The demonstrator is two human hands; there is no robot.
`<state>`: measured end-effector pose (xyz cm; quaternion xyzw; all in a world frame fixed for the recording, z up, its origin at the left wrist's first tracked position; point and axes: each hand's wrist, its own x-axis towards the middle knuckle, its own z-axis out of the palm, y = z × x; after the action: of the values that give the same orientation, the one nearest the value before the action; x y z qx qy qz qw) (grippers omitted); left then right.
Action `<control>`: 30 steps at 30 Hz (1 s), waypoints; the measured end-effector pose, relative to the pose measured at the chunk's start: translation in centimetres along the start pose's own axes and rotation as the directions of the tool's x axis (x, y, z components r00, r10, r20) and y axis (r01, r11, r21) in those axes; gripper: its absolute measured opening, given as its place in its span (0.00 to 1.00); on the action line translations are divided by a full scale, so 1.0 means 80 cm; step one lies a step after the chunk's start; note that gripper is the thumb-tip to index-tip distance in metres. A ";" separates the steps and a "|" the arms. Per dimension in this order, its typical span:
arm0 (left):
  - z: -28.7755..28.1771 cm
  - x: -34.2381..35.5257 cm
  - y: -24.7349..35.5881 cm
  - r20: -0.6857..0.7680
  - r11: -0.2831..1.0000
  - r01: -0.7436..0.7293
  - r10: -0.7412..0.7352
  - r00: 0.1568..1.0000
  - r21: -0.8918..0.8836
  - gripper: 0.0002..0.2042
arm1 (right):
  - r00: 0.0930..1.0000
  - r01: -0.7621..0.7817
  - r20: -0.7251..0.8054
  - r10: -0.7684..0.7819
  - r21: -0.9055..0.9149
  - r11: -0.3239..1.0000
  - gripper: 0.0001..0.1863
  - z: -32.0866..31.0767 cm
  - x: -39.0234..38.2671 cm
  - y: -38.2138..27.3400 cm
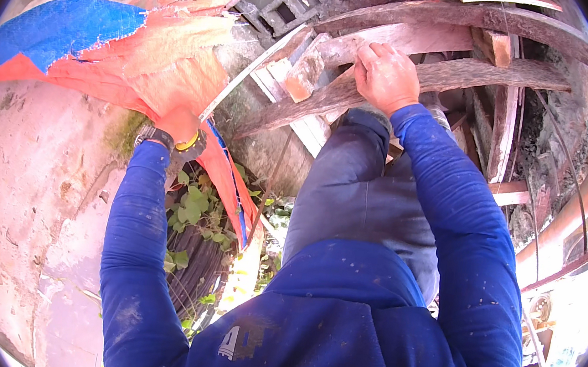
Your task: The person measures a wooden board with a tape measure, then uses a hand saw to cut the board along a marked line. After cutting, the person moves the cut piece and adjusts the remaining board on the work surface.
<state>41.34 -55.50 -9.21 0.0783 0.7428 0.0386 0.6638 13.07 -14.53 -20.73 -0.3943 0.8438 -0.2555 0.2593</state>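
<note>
In the head view, the left hand (pixel 180 125) was at the lower edge of the orange and blue tarp (pixel 189 58), against the orange cloth, with a watch (pixel 155 135) on the wrist and a yellow band (pixel 188 144) beside it. Glare washed out its fingers, so how far they were curled, and whether they had hold of the cloth, could not be told. The tarp lay across the upper part of the pale concrete (pixel 24 227), its blue piece toward the left and a narrow orange length hanging down past the hand, over leafy plants (pixel 195 205). A pale strip (pixel 252 71) slanted up and right from near that hand. The right hand (pixel 385 77) was drawn into a loose fist over the middle of a rough old plank (pixel 456 75); it was unclear whether it touched the wood or held something small. A short wood block (pixel 304 77) was near the plank's left part, and another block (pixel 495 47) just above its right part. Beyond them, a longer beam (pixel 462 16) crossed the top, with a grey hollow block (pixel 291 5) to its left.
</note>
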 end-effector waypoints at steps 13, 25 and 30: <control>-0.066 -0.034 0.043 -0.183 0.866 0.418 -0.474 0.861 -0.276 0.14 | 1.000 0.005 -0.005 -0.005 -0.002 1.000 0.07 0.007 0.000 0.002; -0.046 0.013 0.039 -0.119 0.887 0.365 -0.410 0.904 -0.283 0.15 | 1.000 0.014 0.008 -0.014 -0.018 1.000 0.08 0.005 0.000 0.002; -0.050 0.032 0.034 -0.070 0.896 0.369 -0.396 0.915 -0.246 0.17 | 1.000 0.001 -0.004 -0.001 -0.020 1.000 0.08 0.009 -0.002 0.004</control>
<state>37.26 -52.17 -10.79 -0.1486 0.7722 -0.0032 0.6178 13.45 -14.36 -21.46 -0.3967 0.8466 -0.2480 0.2537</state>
